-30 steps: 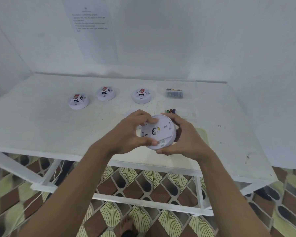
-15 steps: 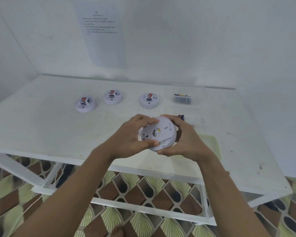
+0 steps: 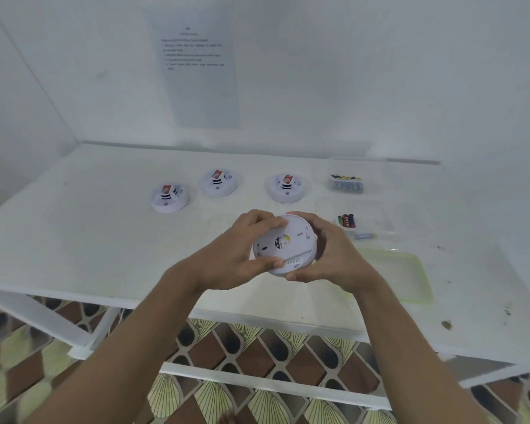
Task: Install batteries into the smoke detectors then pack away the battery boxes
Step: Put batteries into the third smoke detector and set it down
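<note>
Gripping a detector in both hands above the bench, flat back facing up: left hand curling round its left rim, right hand cupping its right rim. Sitting behind in a row, three more detectors. Lying right of those, a battery box, loose batteries nearer, a green tray nearest.

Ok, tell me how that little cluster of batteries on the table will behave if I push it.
The batteries look like small smooth cylinders lying on their sides, so a push would probably send them rolling apart on the flat table. They seem rigid, likely easy to pinch singly. Whether something clear hems them in is hard to tell.
</note>
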The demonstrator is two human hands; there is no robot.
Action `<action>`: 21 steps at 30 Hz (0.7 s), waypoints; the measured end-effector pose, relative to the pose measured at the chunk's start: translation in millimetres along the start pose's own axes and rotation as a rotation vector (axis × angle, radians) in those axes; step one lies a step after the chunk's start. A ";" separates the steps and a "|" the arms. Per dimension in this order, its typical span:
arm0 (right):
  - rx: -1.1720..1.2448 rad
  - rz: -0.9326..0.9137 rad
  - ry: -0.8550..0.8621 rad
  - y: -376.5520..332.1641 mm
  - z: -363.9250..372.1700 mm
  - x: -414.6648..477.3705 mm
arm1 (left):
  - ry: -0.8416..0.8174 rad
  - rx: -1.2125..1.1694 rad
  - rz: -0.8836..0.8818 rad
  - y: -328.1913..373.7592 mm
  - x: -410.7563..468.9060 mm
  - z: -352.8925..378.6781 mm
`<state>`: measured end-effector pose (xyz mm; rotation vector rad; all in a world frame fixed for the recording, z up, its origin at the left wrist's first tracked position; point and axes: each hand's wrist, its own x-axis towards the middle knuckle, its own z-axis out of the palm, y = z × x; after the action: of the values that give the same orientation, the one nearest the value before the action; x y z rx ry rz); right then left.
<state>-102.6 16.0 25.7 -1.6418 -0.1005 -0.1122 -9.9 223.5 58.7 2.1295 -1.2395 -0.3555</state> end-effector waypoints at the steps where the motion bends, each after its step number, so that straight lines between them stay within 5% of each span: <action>1: 0.029 0.003 -0.003 2.1 1.2 3.4 | 0.024 -0.006 -0.001 -3.4 -0.5 0.5; 12: 0.299 0.123 0.076 8.3 30.3 38.9 | 0.455 0.028 0.198 -44.8 -9.6 2.2; 17: -0.014 0.214 0.138 -3.3 46.8 48.8 | 0.453 -0.189 -0.091 -50.2 -11.6 -13.7; 21: -0.082 0.120 0.217 -7.3 53.6 57.5 | 0.500 -0.542 -0.134 -52.7 -6.9 -26.4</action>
<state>-45.9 69.9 36.7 -1.7025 0.1702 -0.2036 36.0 258.1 44.1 1.6864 -0.6253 -0.1701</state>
